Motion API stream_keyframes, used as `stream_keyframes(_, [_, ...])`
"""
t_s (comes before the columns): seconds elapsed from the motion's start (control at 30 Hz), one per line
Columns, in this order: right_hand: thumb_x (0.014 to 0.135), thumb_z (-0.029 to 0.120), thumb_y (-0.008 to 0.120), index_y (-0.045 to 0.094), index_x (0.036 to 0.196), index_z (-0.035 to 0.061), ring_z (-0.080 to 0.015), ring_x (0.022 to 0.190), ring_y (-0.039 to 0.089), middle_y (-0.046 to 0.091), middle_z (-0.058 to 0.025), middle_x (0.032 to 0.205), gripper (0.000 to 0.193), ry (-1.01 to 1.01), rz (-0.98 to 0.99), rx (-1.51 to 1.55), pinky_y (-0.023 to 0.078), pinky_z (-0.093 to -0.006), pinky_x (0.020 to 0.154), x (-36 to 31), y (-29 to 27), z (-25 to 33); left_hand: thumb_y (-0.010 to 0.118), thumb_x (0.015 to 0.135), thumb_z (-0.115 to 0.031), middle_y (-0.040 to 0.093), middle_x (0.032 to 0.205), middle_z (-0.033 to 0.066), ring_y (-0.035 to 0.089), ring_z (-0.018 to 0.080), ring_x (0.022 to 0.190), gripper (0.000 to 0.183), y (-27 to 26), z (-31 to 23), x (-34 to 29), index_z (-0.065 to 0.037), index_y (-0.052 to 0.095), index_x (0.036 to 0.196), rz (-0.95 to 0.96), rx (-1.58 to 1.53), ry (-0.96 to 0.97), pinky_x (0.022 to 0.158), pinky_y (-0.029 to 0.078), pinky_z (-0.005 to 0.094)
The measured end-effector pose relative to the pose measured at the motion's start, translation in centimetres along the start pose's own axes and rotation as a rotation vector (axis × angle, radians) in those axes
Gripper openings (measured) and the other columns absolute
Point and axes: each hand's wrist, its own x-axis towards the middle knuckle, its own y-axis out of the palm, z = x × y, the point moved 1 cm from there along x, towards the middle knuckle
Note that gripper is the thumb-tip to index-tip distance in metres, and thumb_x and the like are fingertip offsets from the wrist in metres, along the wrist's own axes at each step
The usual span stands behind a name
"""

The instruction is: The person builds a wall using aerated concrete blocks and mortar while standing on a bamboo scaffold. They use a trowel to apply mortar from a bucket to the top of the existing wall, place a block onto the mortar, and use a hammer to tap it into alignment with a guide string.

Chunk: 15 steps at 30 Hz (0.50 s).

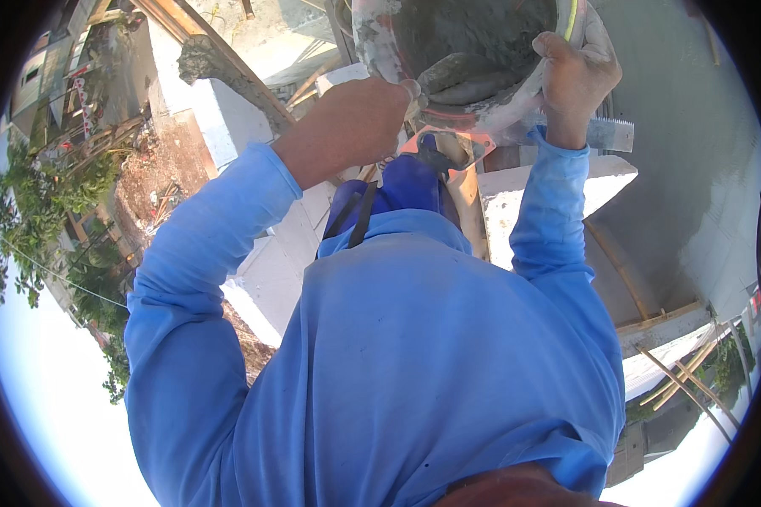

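A round bucket [499,106], its pale wall smeared with cement, is tilted toward me at the top of the view. Wet grey mortar [473,34] lines its inside, and a smooth rounded lump [465,78] lies by the near rim; whether it is mortar or a coated tool I cannot tell. My left hand [355,118] is closed at the bucket's near left rim, its fingers mostly hidden. On the right side, my right hand [577,80] grips the rim, thumb over the edge and fingers outside, dusted with cement.
Below the bucket lies a handsaw [609,133] with a toothed blade. White blocks [558,190] form a wall top around my legs. Timber boards [228,63] with clumped mortar stand at the upper left. A grey cement surface [685,127] spreads at right; foliage and lower ground show far left.
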Motion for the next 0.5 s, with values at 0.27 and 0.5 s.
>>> stream_keyframes(0.27, [0.064,-0.003,0.057,0.060,0.113,-0.0060,-0.0133,0.074,0.058,0.063,-0.0046,0.089,0.049,0.221,0.045,0.002,0.047,-0.0244,0.066,-0.5,-0.3,-0.7,0.068,0.057,-0.018,0.064,0.084,0.0121,0.061,0.0191,0.072,0.067,1.7,3.3,0.9,0.003,0.056,0.119,0.176,-0.954,-0.081,0.066,0.048,0.0295])
stream_keyframes(0.5, [0.062,-0.002,0.051,0.052,0.124,-0.0084,-0.0251,0.094,0.061,0.059,-0.0168,0.109,0.062,0.253,-0.011,0.062,0.049,-0.0326,0.080,-2.8,-1.3,0.5,0.071,0.062,-0.016,0.063,0.086,0.0096,0.062,0.0194,0.073,0.052,5.2,0.9,-0.8,-0.001,0.058,0.110,-0.051,-1.499,0.017,0.062,0.052,0.0326])
